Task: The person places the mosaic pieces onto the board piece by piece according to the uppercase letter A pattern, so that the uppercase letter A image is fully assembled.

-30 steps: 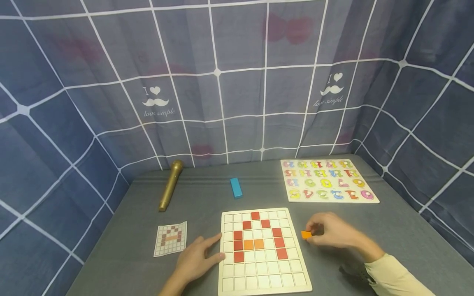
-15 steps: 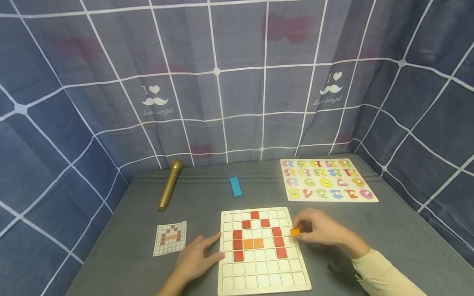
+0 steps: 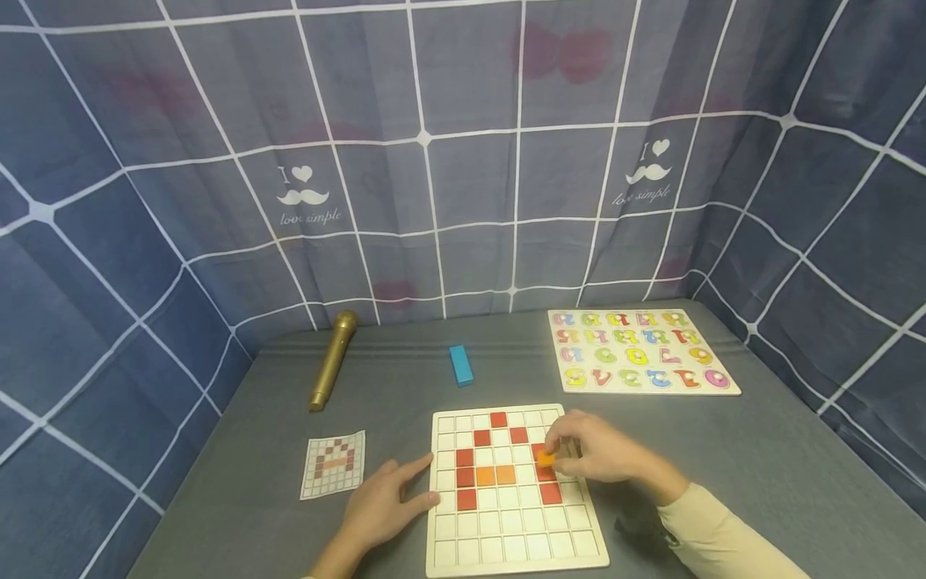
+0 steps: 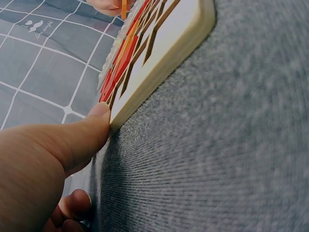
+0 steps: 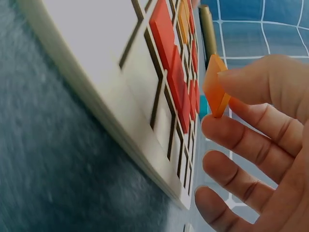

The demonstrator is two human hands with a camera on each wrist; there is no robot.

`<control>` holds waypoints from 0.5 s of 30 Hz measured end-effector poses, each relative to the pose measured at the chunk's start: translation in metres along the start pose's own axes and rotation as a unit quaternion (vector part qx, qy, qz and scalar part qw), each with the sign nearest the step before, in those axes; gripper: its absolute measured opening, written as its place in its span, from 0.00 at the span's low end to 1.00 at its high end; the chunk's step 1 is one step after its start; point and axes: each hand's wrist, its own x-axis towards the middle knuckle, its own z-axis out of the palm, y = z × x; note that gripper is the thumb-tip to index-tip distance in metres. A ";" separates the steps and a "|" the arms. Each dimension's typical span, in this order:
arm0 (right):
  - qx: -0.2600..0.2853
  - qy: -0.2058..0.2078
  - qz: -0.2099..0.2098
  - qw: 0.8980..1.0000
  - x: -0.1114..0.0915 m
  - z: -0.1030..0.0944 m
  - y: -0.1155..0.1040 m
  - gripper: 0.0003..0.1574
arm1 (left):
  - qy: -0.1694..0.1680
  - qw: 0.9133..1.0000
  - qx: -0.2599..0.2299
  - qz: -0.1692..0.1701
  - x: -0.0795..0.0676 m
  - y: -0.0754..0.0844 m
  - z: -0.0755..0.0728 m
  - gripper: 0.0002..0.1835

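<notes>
A cream grid board point(image 3: 506, 527) lies on the table, with red tiles and two orange tiles point(image 3: 485, 476) set in its squares. Between thumb and fingers my right hand point(image 3: 608, 450) pinches a loose orange tile point(image 5: 216, 87), held above the board's right-hand red column. The right wrist view shows that tile tilted and clear of the board. At the board's left edge, my left hand point(image 3: 379, 505) touches the rim with index fingertip and thumb; the thumb point(image 4: 72, 137) shows against the rim in the left wrist view.
Left of the board lies a small pattern card point(image 3: 333, 466). Behind are a gold microphone point(image 3: 333, 362), a blue block point(image 3: 460, 366) and a number puzzle board point(image 3: 644, 354). A checked curtain point(image 3: 463, 185) stands around the table's back and sides.
My right hand has carried the orange tile leftward, from beside the board to over its right-hand red tiles. The left hand stays at the board's left edge.
</notes>
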 end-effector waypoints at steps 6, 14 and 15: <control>0.018 -0.015 -0.008 1.000 0.004 0.007 -0.004 0.10 | 0.000 1.000 0.003 0.000 0.000 0.000 0.000 0.34; 0.014 -0.025 -0.010 1.000 0.008 0.011 -0.008 0.10 | -0.001 1.000 -0.006 -0.002 0.000 0.000 0.000 0.34; 0.014 -0.026 -0.008 1.000 0.009 0.012 -0.008 0.10 | -0.002 1.000 -0.006 -0.002 0.000 0.000 0.000 0.34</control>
